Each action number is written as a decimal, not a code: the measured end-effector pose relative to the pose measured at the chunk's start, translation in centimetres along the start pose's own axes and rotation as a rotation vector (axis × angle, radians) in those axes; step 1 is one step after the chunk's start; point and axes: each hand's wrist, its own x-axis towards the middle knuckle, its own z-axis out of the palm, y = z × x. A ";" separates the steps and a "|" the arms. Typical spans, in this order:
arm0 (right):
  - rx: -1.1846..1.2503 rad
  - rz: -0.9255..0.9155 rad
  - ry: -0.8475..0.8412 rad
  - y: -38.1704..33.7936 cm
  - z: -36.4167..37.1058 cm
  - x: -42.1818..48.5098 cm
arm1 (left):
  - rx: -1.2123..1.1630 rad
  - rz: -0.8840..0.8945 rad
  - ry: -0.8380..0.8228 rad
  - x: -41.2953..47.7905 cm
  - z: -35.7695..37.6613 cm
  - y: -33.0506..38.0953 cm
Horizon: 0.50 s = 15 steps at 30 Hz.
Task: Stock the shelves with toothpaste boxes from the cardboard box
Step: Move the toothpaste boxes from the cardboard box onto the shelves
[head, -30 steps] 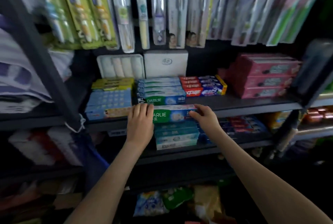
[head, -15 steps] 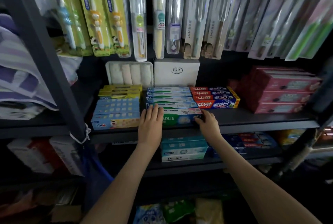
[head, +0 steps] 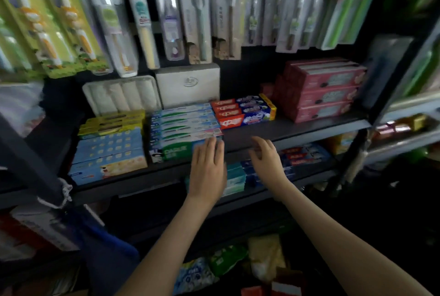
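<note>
Dark shelf (head: 297, 129) holds the Darlie toothpaste box (head: 176, 150); left hand (head: 208, 167) touches its right end, fingers straight; right hand (head: 265, 156) loose, empty, just beside.

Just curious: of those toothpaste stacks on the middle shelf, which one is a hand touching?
The green-and-white stack: the left hand lies on its right end. The blue stack, red stack and pink stack sit untouched.
</note>
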 end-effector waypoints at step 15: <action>-0.002 0.987 0.363 32.4 -22.9 -43.1 | -0.314 0.805 -0.806 -18.2 12.5 42.1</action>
